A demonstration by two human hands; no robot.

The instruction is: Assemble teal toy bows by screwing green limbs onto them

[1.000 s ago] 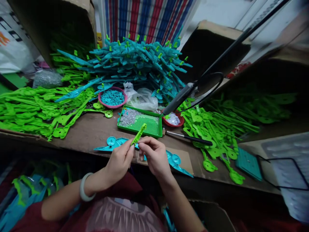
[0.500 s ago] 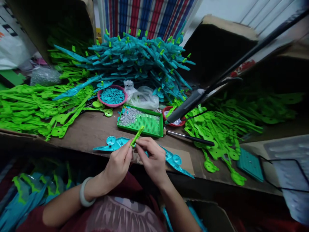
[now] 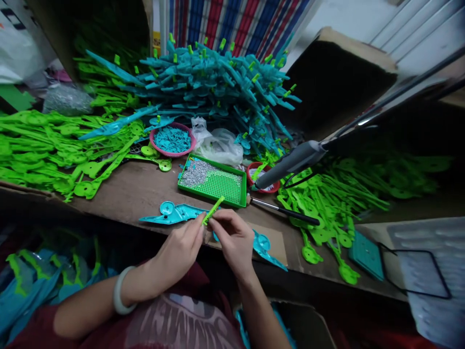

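Observation:
Both hands meet above the table's front edge around a slim lime-green plastic piece. My left hand pinches its lower end between thumb and fingers. My right hand has its thumb and fingertips closed at the same end; whether a smaller part is between them is too small to tell. Beneath the hands lies a long turquoise plastic part, its middle hidden by them. Just beyond is a green perforated tray with small silvery pieces heaped in its left half.
Turquoise parts are piled at the back, lime-green parts at left and more green parts at right. A pink bowl holds small turquoise pieces. A grey powered screwdriver slants over a red bowl; a black-handled tool lies nearby.
The view has shifted slightly. Both hands stay together at the green piece, which is turned a little and shows its narrow side more. The grey screwdriver has swung slightly.

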